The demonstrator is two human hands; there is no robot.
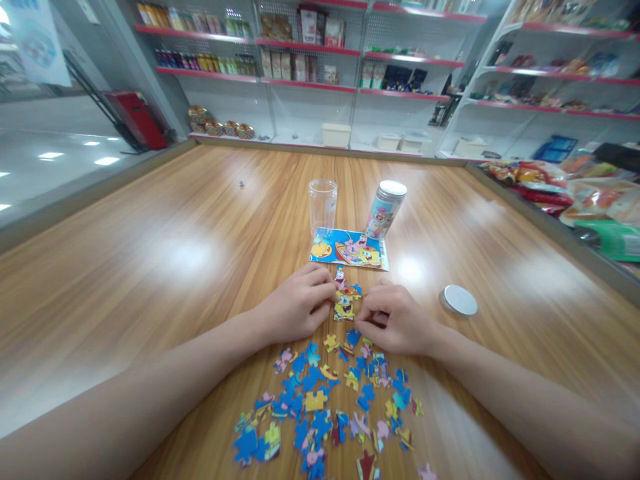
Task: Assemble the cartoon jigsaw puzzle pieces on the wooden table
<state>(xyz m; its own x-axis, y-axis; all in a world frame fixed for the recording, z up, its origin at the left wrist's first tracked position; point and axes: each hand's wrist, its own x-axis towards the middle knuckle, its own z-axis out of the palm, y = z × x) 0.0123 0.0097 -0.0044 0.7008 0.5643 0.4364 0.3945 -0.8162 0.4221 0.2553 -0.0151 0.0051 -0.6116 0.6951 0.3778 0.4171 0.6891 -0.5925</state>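
Note:
A small joined patch of jigsaw puzzle pieces (344, 305), with a yellow cartoon face, lies on the wooden table between my hands. My left hand (304, 303) is closed, its fingertips against the left edge of the patch and the pink-figure piece (340, 277) above it. At the patch's lower right, my right hand (395, 319) is curled with thumb and forefinger together; whatever they pinch is hidden. Many loose puzzle pieces (315, 400), mostly blue, yellow and pink, are scattered nearer me. Just beyond the hands lies a picture card (350, 249) with the same cartoon figures.
Behind the card stand a clear plastic jar (323, 203) and a printed canister (386, 210) with a pale top. A round silver lid (459, 300) lies to the right. Packaged snacks (543, 183) sit beyond the table's right edge; stocked shelves (310, 47) line the back.

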